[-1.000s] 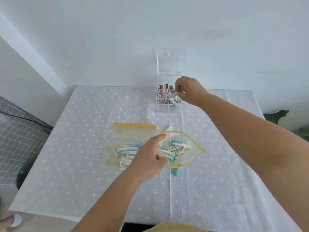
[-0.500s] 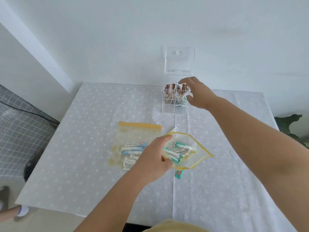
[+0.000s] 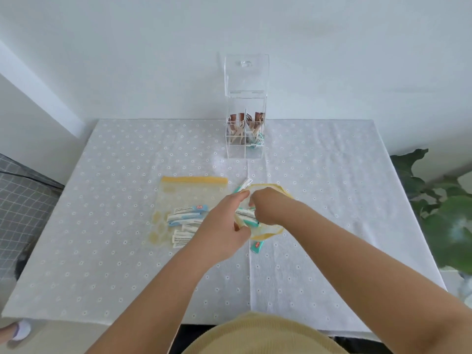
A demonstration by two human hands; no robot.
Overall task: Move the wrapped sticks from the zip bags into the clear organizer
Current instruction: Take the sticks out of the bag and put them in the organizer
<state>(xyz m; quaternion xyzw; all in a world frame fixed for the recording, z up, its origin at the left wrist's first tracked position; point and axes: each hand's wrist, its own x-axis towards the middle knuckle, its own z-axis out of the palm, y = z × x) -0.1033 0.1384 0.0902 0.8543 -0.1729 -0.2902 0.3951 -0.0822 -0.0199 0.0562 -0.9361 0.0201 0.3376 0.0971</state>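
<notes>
A clear organizer [image 3: 245, 139] stands at the table's far middle with its lid up, holding brown and teal wrapped sticks. A flat zip bag [image 3: 184, 198] with a yellow seal lies mid-table, blue and white sticks [image 3: 185, 217] inside it. To its right, my left hand [image 3: 224, 223] grips the edge of a second, open zip bag [image 3: 270, 232]. My right hand [image 3: 268, 206] reaches into that bag, fingers among the teal sticks [image 3: 249, 218]; whether it holds one is hidden. One teal stick [image 3: 256, 246] lies on the cloth below the bag, another [image 3: 242, 186] pokes out above.
A white dotted cloth [image 3: 332, 200] covers the table, which stands against a white wall. A green plant [image 3: 441, 213] is past the right edge. A grey checked surface [image 3: 18, 213] lies at the left. A foot [image 3: 15, 330] shows near the front left corner.
My right hand let go a stick at the organizer, drew back toward me and went down into the open bag. My left hand has kept hold of the bag.
</notes>
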